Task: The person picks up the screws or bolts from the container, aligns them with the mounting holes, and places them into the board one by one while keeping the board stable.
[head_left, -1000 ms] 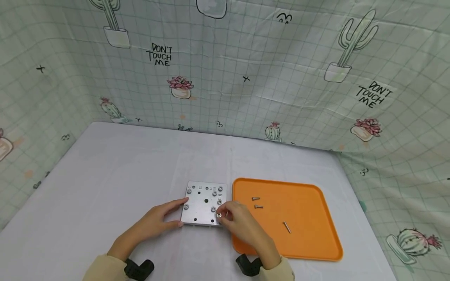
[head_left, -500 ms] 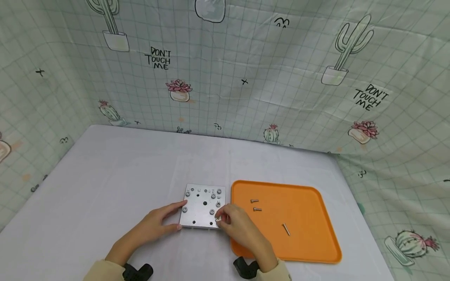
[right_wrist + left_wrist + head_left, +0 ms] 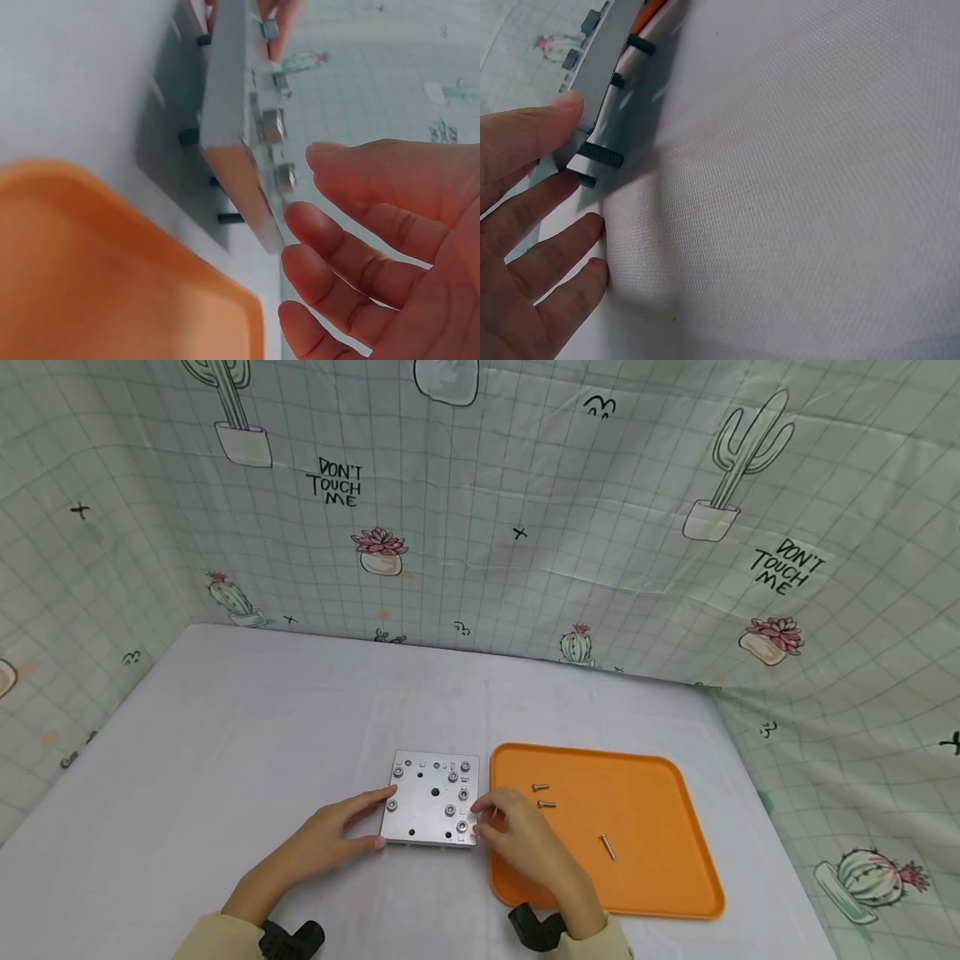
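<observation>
A silver metal plate (image 3: 420, 817) with holes and several socket head screws in its top lies in front of me in the head view. Screw shanks, one of them a threaded shank (image 3: 600, 154), stick out below it. My left hand (image 3: 330, 835) touches the plate's left edge with index finger and thumb tips, fingers mostly straight. My right hand (image 3: 521, 843) is at the right edge, thumb and fingers apart with nothing between them. Just left of its fingertips, a screw (image 3: 462, 827) sits in the plate's near right area; its head (image 3: 287, 178) stands proud in the right wrist view.
An orange tray (image 3: 645, 893) lies right of the plate, under my right forearm. It bears a loose screw (image 3: 607, 847) and two more screws near its left side. A white cloth covers the table (image 3: 300, 710); a printed curtain (image 3: 480, 577) hangs behind and at the sides.
The right fingers have let go of the screw, now seated in the plate near the lower right, and have drawn back slightly to the right. The left hand stays at the plate's left edge.
</observation>
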Available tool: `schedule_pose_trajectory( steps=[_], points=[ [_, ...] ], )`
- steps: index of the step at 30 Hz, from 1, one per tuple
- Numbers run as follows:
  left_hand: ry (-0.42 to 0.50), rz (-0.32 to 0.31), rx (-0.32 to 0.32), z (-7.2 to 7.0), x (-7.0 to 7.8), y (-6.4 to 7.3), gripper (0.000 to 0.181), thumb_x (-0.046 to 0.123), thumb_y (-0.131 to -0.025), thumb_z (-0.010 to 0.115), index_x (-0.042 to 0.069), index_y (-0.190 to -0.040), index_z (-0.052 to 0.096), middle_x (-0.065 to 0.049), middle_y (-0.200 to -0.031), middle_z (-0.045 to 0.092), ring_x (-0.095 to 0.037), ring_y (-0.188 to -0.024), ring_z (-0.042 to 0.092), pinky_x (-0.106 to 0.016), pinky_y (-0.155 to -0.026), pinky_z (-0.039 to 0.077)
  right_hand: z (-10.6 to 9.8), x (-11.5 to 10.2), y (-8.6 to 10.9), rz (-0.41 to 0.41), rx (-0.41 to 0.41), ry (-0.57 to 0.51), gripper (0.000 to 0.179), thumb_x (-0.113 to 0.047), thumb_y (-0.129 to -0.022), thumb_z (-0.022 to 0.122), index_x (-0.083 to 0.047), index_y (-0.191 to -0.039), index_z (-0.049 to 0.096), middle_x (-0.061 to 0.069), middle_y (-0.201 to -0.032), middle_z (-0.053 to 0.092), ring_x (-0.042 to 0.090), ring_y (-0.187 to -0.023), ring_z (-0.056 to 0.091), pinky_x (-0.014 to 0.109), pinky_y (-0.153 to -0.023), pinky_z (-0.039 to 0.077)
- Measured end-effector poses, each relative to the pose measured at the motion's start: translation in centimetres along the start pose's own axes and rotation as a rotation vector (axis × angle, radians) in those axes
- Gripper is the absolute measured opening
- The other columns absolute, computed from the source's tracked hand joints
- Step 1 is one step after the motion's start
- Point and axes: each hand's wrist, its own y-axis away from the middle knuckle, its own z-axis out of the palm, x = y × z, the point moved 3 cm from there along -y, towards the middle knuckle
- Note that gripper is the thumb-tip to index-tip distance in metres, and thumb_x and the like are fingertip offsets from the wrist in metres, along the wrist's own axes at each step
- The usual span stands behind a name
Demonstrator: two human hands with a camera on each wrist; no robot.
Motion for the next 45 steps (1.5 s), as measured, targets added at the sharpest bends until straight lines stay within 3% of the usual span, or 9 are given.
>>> schedule_pose_trajectory(
  steps=[6,12,21,33,45],
  points=[
    [-0.007,0.015,0.000,0.0,0.0,0.0,0.063,0.023,-0.081,0.071,0.013,-0.137,0.047,-0.013,-0.142,0.045,-0.034,-0.128,0.045,-0.049,-0.105,0.037,-1.5,0.8,0.0,0.023,0.041,-0.042,0.016,-0.005,-0.083,0.067,-0.006,-0.099,0.065,0.000,-0.090,0.059,0.014,-0.083,0.052,0.026,-0.073,0.049],
    [-0.001,0.012,0.000,0.0,0.0,0.0,0.062,0.025,-0.081,0.071,0.014,-0.137,0.047,-0.011,-0.142,0.045,-0.033,-0.129,0.044,-0.049,-0.106,0.036,-3.8,2.4,-0.2,0.096,0.095,-0.034,0.020,-0.007,-0.082,0.069,-0.007,-0.102,0.065,0.003,-0.094,0.062,0.015,-0.085,0.054,0.031,-0.076,0.050],
    [0.005,0.005,0.006,-0.2,0.4,0.2,0.062,0.024,-0.081,0.071,0.013,-0.137,0.048,-0.012,-0.142,0.046,-0.034,-0.129,0.043,-0.049,-0.106,0.035,-6.4,5.0,-0.4,0.177,0.056,-0.021,0.024,-0.013,-0.086,0.066,-0.006,-0.109,0.062,0.007,-0.105,0.061,0.020,-0.093,0.051,0.030,-0.075,0.046],
    [0.008,0.013,-0.004,-0.1,0.1,0.1,0.061,0.023,-0.081,0.071,0.013,-0.137,0.047,-0.011,-0.142,0.045,-0.033,-0.131,0.041,-0.051,-0.107,0.034,-5.6,7.7,-1.4,0.212,-0.108,-0.043,0.014,-0.009,-0.084,0.068,-0.003,-0.096,0.064,0.008,-0.095,0.061,0.015,-0.079,0.050,0.026,-0.069,0.045],
    [-0.006,0.021,0.003,-0.2,0.0,0.0,0.062,0.024,-0.081,0.071,0.013,-0.137,0.047,-0.011,-0.142,0.045,-0.033,-0.131,0.042,-0.049,-0.106,0.035,-4.8,8.6,-2.1,0.224,-0.168,-0.016,0.016,-0.007,-0.080,0.071,-0.002,-0.091,0.061,0.006,-0.093,0.059,0.014,-0.081,0.052,0.026,-0.071,0.047]
  ],
)
